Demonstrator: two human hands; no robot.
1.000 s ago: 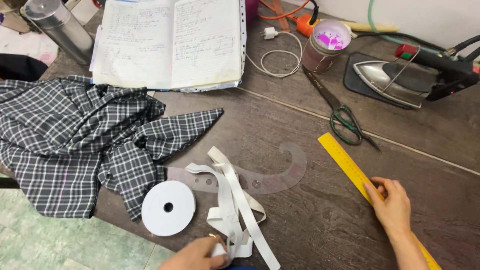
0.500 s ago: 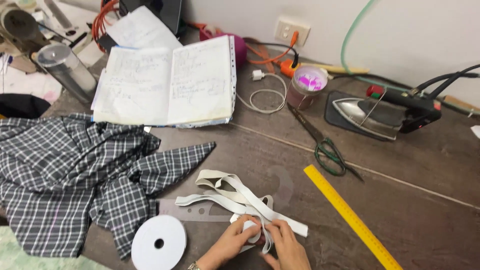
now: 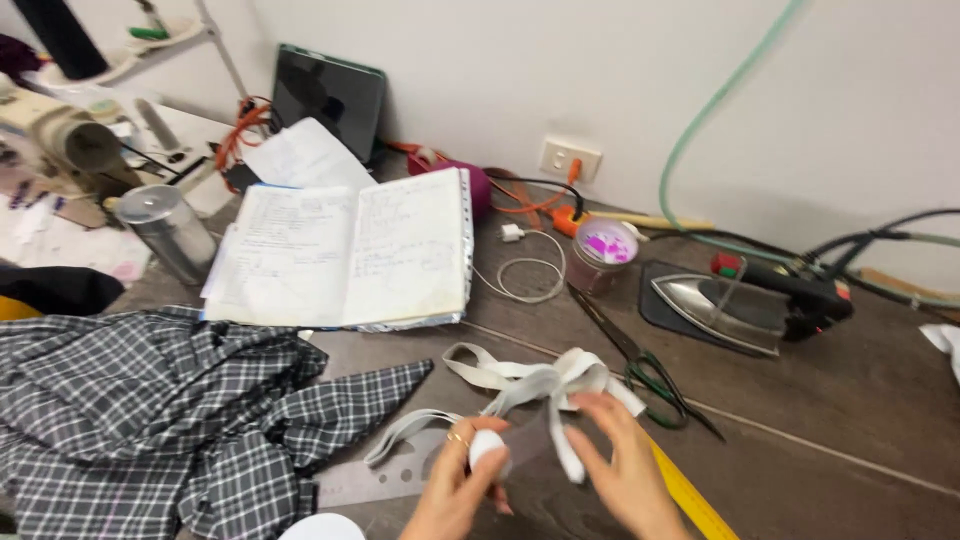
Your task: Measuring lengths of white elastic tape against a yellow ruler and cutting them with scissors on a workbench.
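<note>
Together we lift the white elastic band [image 3: 520, 382] just above the near surface [image 3: 850, 400], our left hand [image 3: 455, 490] pinching its rolled end, our right hand [image 3: 625, 470] half-closed around a strand, scissors [image 3: 640, 365] just right.

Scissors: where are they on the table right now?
Head view, right of centre: the scissors lie on the table between the iron and the white elastic strip, green handles nearest the right hand.

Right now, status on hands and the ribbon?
Left hand and right hand both gripping the white ribbon, lifted over the table. Scissors and yellow ruler lie close by.
</note>
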